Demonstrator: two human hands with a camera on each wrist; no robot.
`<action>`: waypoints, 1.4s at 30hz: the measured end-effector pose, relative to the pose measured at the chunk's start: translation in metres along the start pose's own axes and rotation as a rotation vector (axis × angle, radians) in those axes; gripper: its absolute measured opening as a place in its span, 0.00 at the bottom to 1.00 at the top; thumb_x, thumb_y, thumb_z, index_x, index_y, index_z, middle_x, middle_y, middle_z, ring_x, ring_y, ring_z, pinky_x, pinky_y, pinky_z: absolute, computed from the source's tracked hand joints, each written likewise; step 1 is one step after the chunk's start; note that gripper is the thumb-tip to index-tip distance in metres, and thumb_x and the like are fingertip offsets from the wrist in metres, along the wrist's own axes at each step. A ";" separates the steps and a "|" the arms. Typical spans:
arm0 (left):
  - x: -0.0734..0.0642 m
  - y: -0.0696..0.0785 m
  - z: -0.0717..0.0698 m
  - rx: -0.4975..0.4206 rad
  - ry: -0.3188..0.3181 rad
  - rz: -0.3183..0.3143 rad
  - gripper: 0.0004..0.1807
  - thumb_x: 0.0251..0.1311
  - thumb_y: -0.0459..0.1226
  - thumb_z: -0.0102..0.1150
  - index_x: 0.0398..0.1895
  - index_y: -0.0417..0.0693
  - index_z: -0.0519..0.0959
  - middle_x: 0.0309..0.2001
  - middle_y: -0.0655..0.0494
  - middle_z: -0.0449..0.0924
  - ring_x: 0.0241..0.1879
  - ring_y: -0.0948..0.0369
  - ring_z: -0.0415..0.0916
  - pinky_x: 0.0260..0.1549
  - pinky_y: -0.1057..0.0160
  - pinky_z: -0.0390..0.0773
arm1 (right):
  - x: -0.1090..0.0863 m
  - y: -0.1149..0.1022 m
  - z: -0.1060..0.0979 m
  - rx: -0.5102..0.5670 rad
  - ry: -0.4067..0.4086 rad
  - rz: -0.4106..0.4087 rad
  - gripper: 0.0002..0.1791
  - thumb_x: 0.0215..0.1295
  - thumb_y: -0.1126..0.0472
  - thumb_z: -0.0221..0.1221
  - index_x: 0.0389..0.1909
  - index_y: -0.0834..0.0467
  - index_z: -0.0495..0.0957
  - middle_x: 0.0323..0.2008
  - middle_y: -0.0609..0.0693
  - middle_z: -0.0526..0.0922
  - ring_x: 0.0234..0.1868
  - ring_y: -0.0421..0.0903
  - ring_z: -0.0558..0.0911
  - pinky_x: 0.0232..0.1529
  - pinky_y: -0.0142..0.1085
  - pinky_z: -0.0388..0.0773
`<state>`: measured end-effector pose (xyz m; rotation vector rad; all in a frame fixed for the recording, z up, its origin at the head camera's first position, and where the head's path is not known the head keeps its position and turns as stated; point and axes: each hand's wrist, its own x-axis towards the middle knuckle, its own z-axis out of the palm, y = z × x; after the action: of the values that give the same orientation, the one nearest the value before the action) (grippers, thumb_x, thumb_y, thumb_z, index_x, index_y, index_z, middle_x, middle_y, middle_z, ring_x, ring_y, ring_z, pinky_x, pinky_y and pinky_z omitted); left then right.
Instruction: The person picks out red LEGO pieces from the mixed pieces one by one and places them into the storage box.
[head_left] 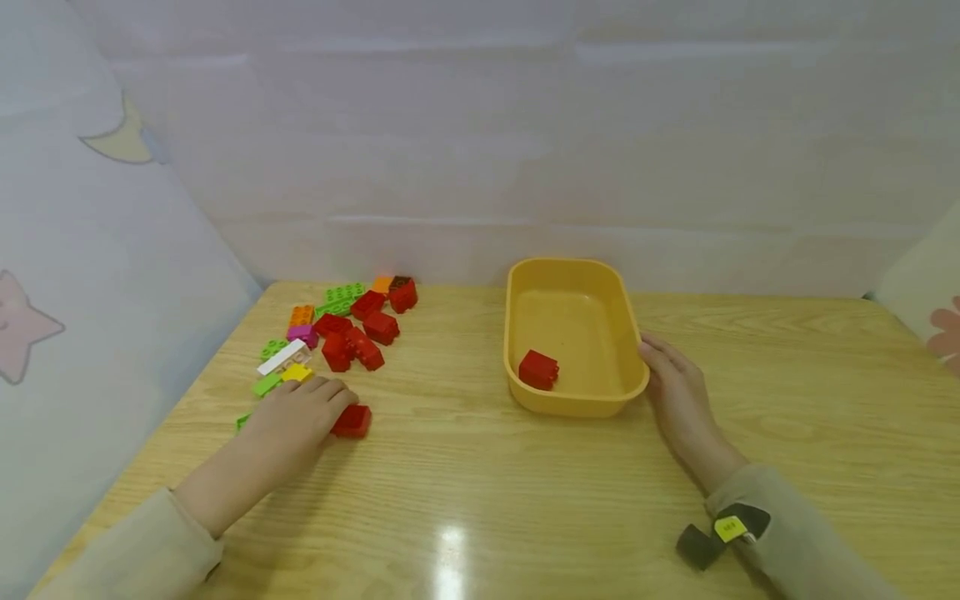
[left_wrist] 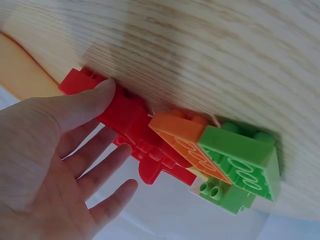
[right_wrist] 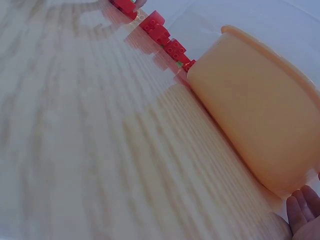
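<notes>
The brick [head_left: 356,422] at your left grip [head_left: 300,415], like the other bricks [head_left: 381,328] beyond it, looks like smooth plastic with a slight gloss. Against your right grip [head_left: 672,383], the tub [head_left: 570,407] is smooth plastic with a soft sheen. Beneath both grips, your surface [head_left: 450,475] shows wood grain under a glossy finish. Behind each grip, your sleeves [head_left: 142,550] look like matt cloth; ahead, the wall covering [head_left: 480,150] is matt and creased.
</notes>
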<state>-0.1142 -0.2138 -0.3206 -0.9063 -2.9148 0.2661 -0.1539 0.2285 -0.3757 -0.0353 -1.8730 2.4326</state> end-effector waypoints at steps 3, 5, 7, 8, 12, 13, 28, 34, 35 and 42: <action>0.000 -0.001 0.002 -0.008 0.012 -0.001 0.25 0.48 0.35 0.77 0.50 0.43 0.79 0.49 0.47 0.81 0.52 0.47 0.77 0.51 0.45 0.77 | 0.000 0.001 0.000 0.008 -0.001 0.006 0.11 0.74 0.56 0.56 0.52 0.52 0.81 0.53 0.44 0.78 0.53 0.38 0.79 0.53 0.26 0.75; 0.000 -0.001 0.002 -0.018 0.027 0.001 0.24 0.48 0.35 0.77 0.49 0.43 0.79 0.48 0.48 0.81 0.51 0.48 0.77 0.51 0.45 0.77 | 0.000 0.001 0.000 0.014 -0.002 0.004 0.11 0.74 0.56 0.55 0.51 0.51 0.81 0.52 0.43 0.79 0.53 0.38 0.79 0.53 0.26 0.76; 0.001 -0.002 0.002 -0.025 0.039 0.004 0.24 0.47 0.35 0.77 0.49 0.43 0.79 0.48 0.49 0.81 0.50 0.48 0.77 0.50 0.45 0.77 | 0.001 0.001 0.000 0.016 -0.002 -0.001 0.11 0.74 0.57 0.56 0.51 0.52 0.81 0.52 0.44 0.79 0.53 0.38 0.79 0.53 0.27 0.76; 0.001 -0.002 0.002 -0.027 0.042 0.005 0.24 0.47 0.36 0.77 0.49 0.43 0.80 0.48 0.48 0.81 0.50 0.48 0.77 0.50 0.45 0.77 | 0.001 0.001 0.000 0.016 -0.001 -0.002 0.11 0.74 0.57 0.56 0.51 0.52 0.81 0.52 0.44 0.79 0.53 0.38 0.79 0.53 0.27 0.76; 0.001 -0.002 0.000 -0.036 0.049 -0.003 0.25 0.46 0.36 0.78 0.50 0.44 0.80 0.48 0.48 0.81 0.50 0.48 0.78 0.48 0.46 0.78 | 0.003 0.000 0.000 0.006 0.000 0.002 0.12 0.74 0.56 0.56 0.53 0.52 0.80 0.54 0.45 0.78 0.53 0.38 0.79 0.54 0.27 0.76; 0.001 -0.002 -0.001 -0.041 0.054 -0.003 0.26 0.46 0.36 0.78 0.50 0.45 0.80 0.47 0.49 0.81 0.49 0.48 0.78 0.47 0.46 0.79 | 0.003 -0.001 0.000 0.008 0.000 0.007 0.11 0.74 0.56 0.56 0.52 0.52 0.80 0.54 0.44 0.78 0.53 0.38 0.79 0.53 0.27 0.76; 0.015 0.002 -0.001 -0.128 0.136 0.028 0.24 0.47 0.34 0.78 0.50 0.49 0.82 0.46 0.53 0.81 0.47 0.51 0.79 0.43 0.50 0.80 | 0.002 -0.001 -0.002 0.013 -0.007 0.006 0.10 0.74 0.57 0.56 0.51 0.52 0.80 0.52 0.44 0.78 0.52 0.38 0.79 0.52 0.27 0.76; 0.037 0.009 -0.004 -0.143 0.186 0.044 0.24 0.50 0.34 0.76 0.53 0.51 0.81 0.49 0.53 0.81 0.50 0.52 0.78 0.47 0.50 0.78 | 0.001 -0.001 -0.003 0.022 -0.017 -0.002 0.09 0.74 0.57 0.55 0.49 0.52 0.81 0.51 0.44 0.78 0.52 0.38 0.79 0.52 0.27 0.76; 0.040 0.011 -0.004 -0.149 0.201 0.052 0.25 0.50 0.34 0.76 0.53 0.51 0.81 0.49 0.54 0.80 0.51 0.52 0.78 0.47 0.51 0.78 | 0.001 -0.001 -0.002 0.025 -0.013 -0.004 0.09 0.74 0.57 0.55 0.49 0.52 0.81 0.51 0.43 0.79 0.51 0.38 0.80 0.52 0.27 0.77; 0.060 0.026 -0.006 -0.163 0.328 0.081 0.24 0.49 0.37 0.77 0.52 0.52 0.81 0.47 0.55 0.79 0.47 0.54 0.77 0.43 0.56 0.80 | 0.000 0.000 0.000 0.022 -0.006 -0.004 0.09 0.74 0.57 0.55 0.49 0.52 0.81 0.50 0.43 0.80 0.50 0.38 0.80 0.51 0.27 0.77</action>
<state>-0.1484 -0.1574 -0.3187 -0.9854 -2.6283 -0.1091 -0.1543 0.2289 -0.3755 -0.0226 -1.8465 2.4529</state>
